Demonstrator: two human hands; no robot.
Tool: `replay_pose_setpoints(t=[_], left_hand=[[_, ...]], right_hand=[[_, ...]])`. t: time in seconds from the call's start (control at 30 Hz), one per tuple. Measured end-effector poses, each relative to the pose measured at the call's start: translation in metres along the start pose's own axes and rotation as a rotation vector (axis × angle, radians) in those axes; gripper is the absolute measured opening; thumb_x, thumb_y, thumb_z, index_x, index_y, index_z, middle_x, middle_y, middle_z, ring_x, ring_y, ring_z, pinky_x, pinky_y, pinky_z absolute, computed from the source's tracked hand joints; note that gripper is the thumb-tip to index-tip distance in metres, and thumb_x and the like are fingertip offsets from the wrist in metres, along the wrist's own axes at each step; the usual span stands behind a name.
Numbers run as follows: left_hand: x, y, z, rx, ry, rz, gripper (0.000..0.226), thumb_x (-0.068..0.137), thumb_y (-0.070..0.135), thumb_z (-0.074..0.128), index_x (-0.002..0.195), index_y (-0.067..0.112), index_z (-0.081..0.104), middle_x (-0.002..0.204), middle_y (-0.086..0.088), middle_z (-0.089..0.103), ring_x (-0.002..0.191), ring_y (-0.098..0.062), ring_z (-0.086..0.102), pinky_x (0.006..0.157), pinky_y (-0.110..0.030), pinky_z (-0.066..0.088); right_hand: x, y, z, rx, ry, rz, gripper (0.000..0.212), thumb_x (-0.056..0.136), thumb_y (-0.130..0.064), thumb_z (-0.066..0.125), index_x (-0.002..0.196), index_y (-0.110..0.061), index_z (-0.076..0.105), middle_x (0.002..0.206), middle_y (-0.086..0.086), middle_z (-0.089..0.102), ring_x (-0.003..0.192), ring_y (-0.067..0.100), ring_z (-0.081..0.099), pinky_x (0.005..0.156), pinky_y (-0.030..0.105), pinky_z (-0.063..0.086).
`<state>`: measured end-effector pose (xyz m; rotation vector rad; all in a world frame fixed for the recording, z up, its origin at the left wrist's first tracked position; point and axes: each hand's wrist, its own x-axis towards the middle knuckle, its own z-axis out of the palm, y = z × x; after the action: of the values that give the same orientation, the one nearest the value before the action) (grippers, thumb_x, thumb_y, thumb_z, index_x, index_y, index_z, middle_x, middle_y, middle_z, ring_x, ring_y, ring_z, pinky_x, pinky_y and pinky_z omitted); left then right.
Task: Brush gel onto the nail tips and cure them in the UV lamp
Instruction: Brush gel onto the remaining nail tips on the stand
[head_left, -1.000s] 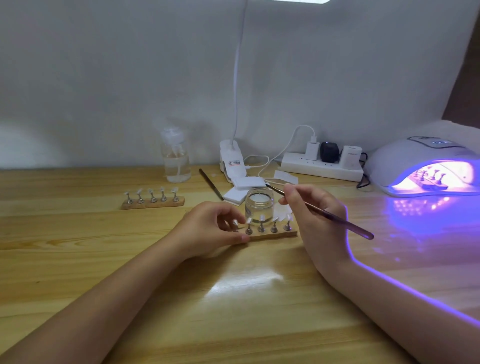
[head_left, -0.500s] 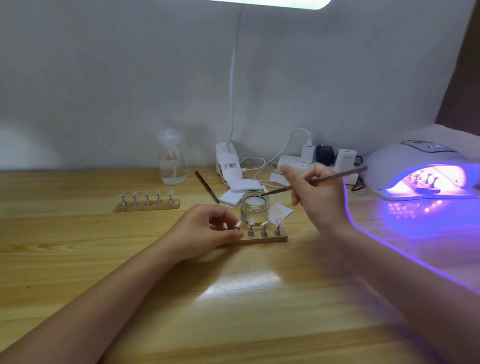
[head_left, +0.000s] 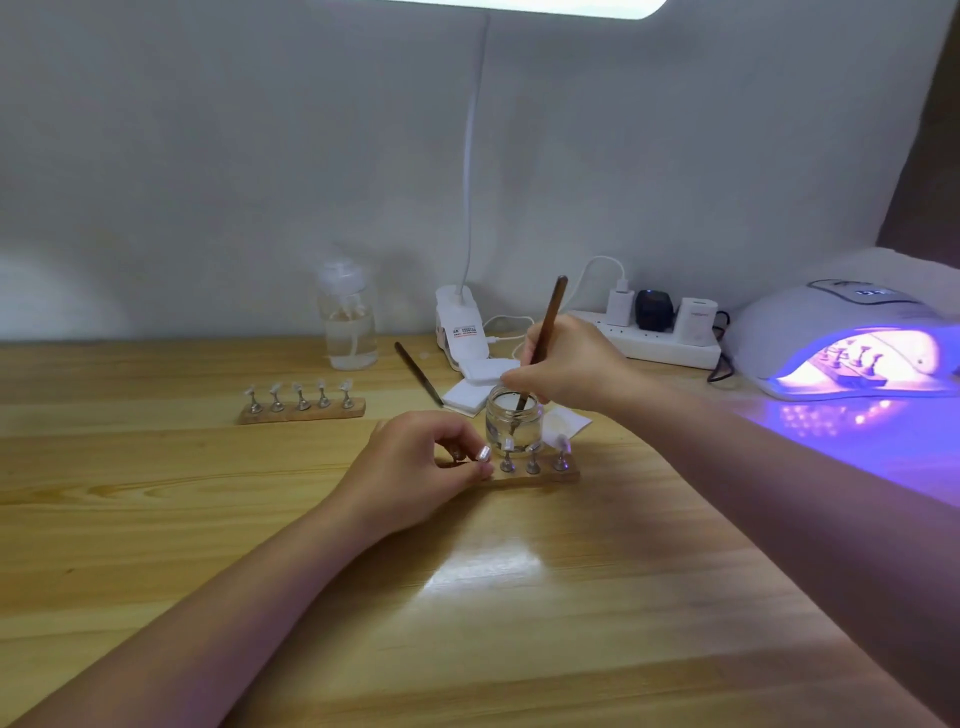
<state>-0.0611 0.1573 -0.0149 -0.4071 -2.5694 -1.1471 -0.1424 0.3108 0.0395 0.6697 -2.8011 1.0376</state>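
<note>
Two hands over light wooden tabletop. Right hand closed around long dark brown brush, now held nearly upright, tip lowered into small clear glass jar of gel; half a second ago held almost flat at same height, tip pointing left above the jar, and a second ago lying low and slanted toward the right. Left hand resting on the table, fingers curled and pinching left end of near wooden strip holder, same grip as before. On this holder small metal stands with pale nail tips, three seen clearly just in front of the jar, others hidden behind the fingers. Second wooden strip with five stands and nail tips lying apart at the left, unmoved. Behind the jar: stack of white square pads, second dark thin tool flat on the table, clear plastic pump bottle, white clamp base of desk lamp, white power strip with plugs against the wall. At far right white dome-shaped UV lamp glowing violet as earlier, another holder with nail tips inside, violet light spilling on the table and along right forearm.
</note>
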Motion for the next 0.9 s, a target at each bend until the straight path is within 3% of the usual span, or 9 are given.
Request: replay_pose_setpoints(t=[0.13, 0.2, 0.3, 0.43, 0.53, 0.7, 0.9], left_hand=[[-0.005, 0.002, 0.002, 0.038, 0.042, 0.087, 0.016, 0.075, 0.015, 0.073, 0.066, 0.024, 0.063, 0.074, 0.015, 0.063, 0.08, -0.005, 0.057, 0.087, -0.044, 0.043], [-0.007, 0.003, 0.002, -0.004, 0.116, 0.111, 0.012, 0.074, 0.011, 0.073, 0.068, 0.016, 0.064, 0.084, 0.012, 0.064, 0.088, -0.003, 0.058, 0.091, -0.032, 0.041], [-0.01, 0.008, 0.0, -0.138, 0.246, 0.091, 0.012, 0.074, 0.006, 0.072, 0.067, 0.012, 0.064, 0.088, 0.005, 0.067, 0.089, 0.003, 0.059, 0.079, -0.003, 0.037], [-0.013, 0.011, -0.001, -0.219, 0.3, 0.099, 0.009, 0.076, 0.004, 0.07, 0.073, 0.012, 0.066, 0.081, 0.0, 0.07, 0.079, -0.003, 0.062, 0.069, -0.006, 0.044], [-0.013, 0.011, 0.0, -0.16, 0.32, 0.155, 0.007, 0.076, 0.004, 0.07, 0.08, 0.01, 0.068, 0.077, 0.003, 0.068, 0.075, -0.004, 0.062, 0.069, -0.012, 0.047], [-0.011, 0.008, 0.002, -0.025, 0.413, 0.269, 0.026, 0.075, 0.0, 0.068, 0.099, 0.01, 0.068, 0.082, 0.004, 0.065, 0.077, -0.004, 0.06, 0.072, -0.013, 0.047], [-0.011, 0.003, -0.001, -0.148, 0.493, 0.172, 0.021, 0.074, 0.006, 0.068, 0.091, 0.019, 0.068, 0.083, 0.005, 0.063, 0.078, 0.002, 0.059, 0.071, -0.009, 0.046]], right_hand=[[-0.001, -0.002, -0.003, 0.023, 0.014, 0.013, 0.02, 0.076, -0.015, 0.065, 0.058, -0.015, 0.055, 0.06, 0.002, 0.061, 0.062, 0.016, 0.057, 0.074, 0.038, 0.052], [0.0, -0.002, -0.011, 0.091, 0.06, 0.039, 0.024, 0.076, -0.013, 0.065, 0.055, -0.014, 0.054, 0.053, 0.0, 0.058, 0.06, 0.015, 0.057, 0.071, 0.034, 0.052], [0.0, 0.002, -0.022, 0.199, 0.122, 0.077, 0.029, 0.075, -0.012, 0.067, 0.052, -0.014, 0.051, 0.037, -0.008, 0.05, 0.048, 0.006, 0.052, 0.051, 0.018, 0.045], [-0.003, 0.015, -0.025, 0.339, 0.133, 0.171, 0.033, 0.079, -0.009, 0.065, 0.053, -0.014, 0.046, 0.032, -0.01, 0.046, 0.031, -0.002, 0.041, 0.032, 0.008, 0.028], [-0.006, 0.023, -0.026, 0.392, 0.128, 0.206, 0.034, 0.079, -0.013, 0.067, 0.055, -0.016, 0.043, 0.032, -0.009, 0.046, 0.032, 0.001, 0.037, 0.032, 0.012, 0.026], [-0.008, 0.03, -0.03, 0.445, 0.115, 0.222, 0.038, 0.081, -0.015, 0.067, 0.051, -0.018, 0.043, 0.034, -0.009, 0.045, 0.03, 0.002, 0.032, 0.037, 0.017, 0.024], [-0.01, 0.033, -0.034, 0.487, 0.149, 0.225, 0.04, 0.08, -0.014, 0.068, 0.047, -0.019, 0.046, 0.035, -0.009, 0.046, 0.033, 0.004, 0.033, 0.035, 0.015, 0.026]])
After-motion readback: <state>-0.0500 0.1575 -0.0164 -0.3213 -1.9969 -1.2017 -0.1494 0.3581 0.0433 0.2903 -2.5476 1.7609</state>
